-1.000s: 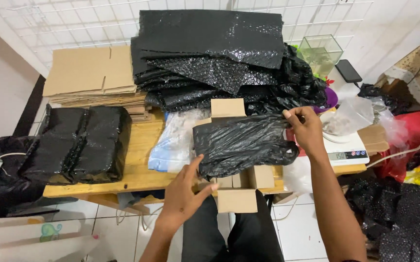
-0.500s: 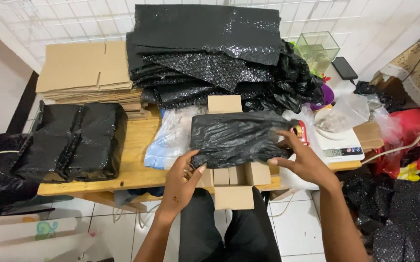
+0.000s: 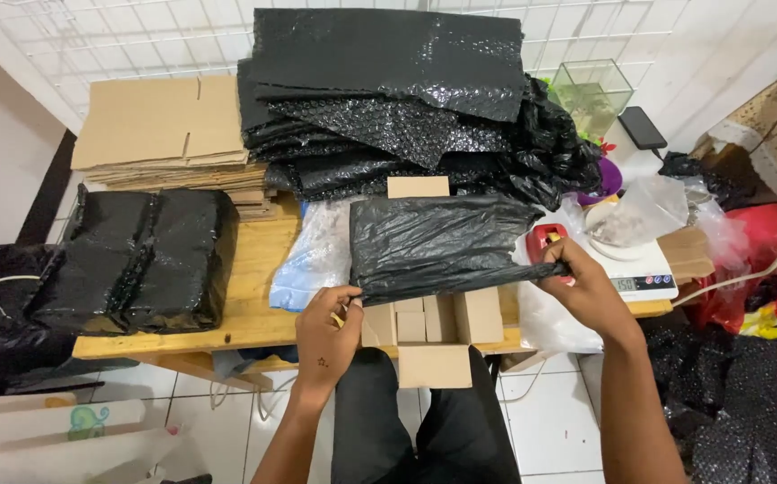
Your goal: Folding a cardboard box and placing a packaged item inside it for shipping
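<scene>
Light wood table (image 3: 254, 269), plank top, over white tiled floor (image 3: 550, 430); white wire grid (image 3: 119, 45) on the far wall. Far left: stack of flat brown cardboard sheets (image 3: 160, 125). Far centre: big pile of glossy black bubble wrap (image 3: 406, 99), pimpled texture. Left, nearer: blocky bundle wrapped in shiny black plastic (image 3: 137, 260). Centre: clear/bluish crinkly poly bag (image 3: 312, 255) lying flat. Right: white scale (image 3: 644, 273) w/ a bowl on it, small glass tank (image 3: 594, 85) & dark phone (image 3: 644, 127) beyond.

Black plastic bag (image 3: 438, 246), thin & wrinkled, is stretched over an open small cardboard box (image 3: 433, 332) at the near table edge. Left hand (image 3: 330, 327) pinches the bag's near-left corner, fingers closed on it. Right hand (image 3: 586, 287) is closed on the bag's right end, pulled into a twisted strip.
</scene>
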